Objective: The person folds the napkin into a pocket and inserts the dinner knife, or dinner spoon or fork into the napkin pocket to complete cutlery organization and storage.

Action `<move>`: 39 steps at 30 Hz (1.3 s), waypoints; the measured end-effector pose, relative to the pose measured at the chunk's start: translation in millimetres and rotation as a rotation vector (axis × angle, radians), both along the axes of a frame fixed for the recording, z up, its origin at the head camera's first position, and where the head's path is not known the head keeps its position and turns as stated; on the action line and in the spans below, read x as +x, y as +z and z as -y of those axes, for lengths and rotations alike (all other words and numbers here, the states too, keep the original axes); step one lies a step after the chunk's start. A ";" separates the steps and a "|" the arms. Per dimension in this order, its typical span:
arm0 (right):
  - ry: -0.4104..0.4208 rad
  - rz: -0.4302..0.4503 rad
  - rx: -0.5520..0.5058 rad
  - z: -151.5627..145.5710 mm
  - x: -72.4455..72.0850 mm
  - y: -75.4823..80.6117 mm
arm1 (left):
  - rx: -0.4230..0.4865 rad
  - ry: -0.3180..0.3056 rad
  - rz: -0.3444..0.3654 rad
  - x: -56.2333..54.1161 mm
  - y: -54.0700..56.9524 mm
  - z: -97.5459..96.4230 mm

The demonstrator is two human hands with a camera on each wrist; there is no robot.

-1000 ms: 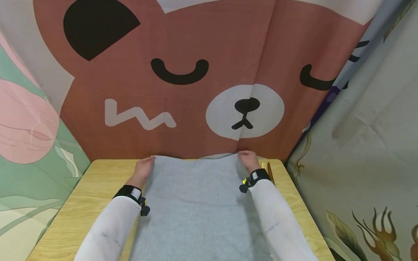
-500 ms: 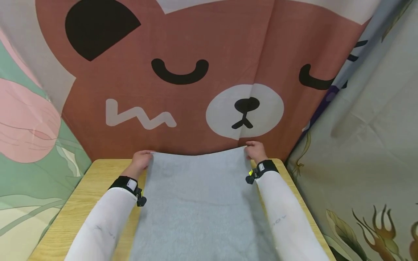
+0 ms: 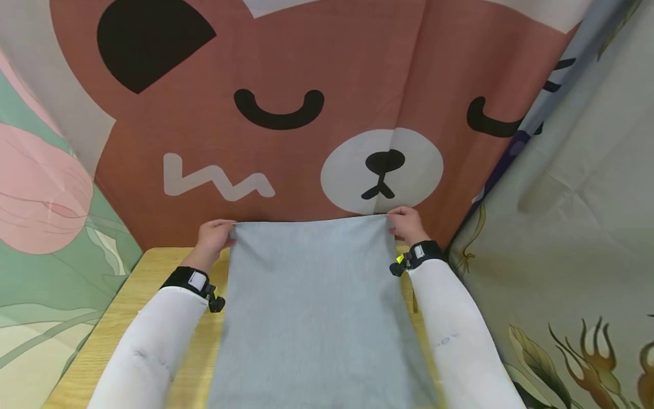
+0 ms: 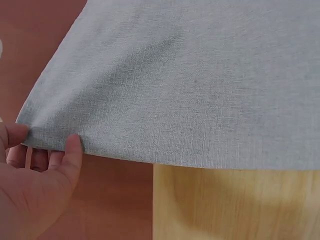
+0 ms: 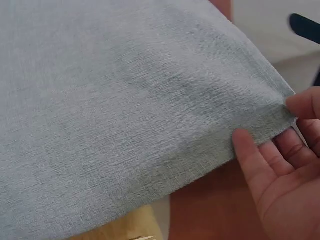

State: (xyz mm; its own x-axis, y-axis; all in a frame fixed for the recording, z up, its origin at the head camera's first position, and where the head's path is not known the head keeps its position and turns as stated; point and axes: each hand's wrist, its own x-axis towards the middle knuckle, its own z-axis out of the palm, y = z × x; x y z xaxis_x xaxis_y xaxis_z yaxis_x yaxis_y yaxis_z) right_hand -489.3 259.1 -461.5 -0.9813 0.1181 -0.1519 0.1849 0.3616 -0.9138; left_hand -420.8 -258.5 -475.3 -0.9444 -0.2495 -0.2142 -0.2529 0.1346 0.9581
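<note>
A light grey-blue cloth hangs stretched between both hands, its far edge raised above the far end of the table. My left hand pinches the far left corner; in the left wrist view the thumb and fingers of that left hand grip the corner from both sides. At the far right corner my right hand pinches the cloth likewise, and the right wrist view shows this right hand with its little finger on the cloth's surface. The near part of the cloth runs down out of the head view.
Under the cloth stands a light wooden table, showing along both sides. A printed curtain with a bear's face hangs right behind its far edge. A pale patterned curtain hangs to the right. A small part of a brownish object shows beside the cloth's right edge.
Both hands have risen and moved slightly apart, lifting the cloth's far edge off the table end and pulling it straighter. Golden cutlery seen by the right hand earlier is now mostly hidden.
</note>
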 end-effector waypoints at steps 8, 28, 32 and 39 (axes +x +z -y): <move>0.078 -0.021 -0.019 -24.4 8.2 8.3 | -0.036 -0.022 -0.043 9.5 6.6 7.9; 0.040 -0.193 -0.203 -12.8 12.2 38.9 | -0.099 0.083 -0.153 5.3 48.9 22.5; 0.078 -0.201 -0.222 -18.1 21.6 42.0 | -0.035 0.029 -0.167 18.0 53.0 32.0; 0.158 -0.146 -0.260 -34.3 41.8 34.4 | 0.241 -0.110 -0.162 52.3 54.9 34.5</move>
State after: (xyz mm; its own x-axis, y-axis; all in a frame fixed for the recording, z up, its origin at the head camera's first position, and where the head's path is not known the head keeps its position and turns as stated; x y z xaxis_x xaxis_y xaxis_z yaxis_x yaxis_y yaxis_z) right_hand -447.5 293.3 -427.1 -0.9980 -0.0615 -0.0139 0.0060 0.1263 -0.9920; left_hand -368.5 -293.0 -420.4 -0.9896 -0.1041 -0.0997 -0.0912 -0.0836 0.9923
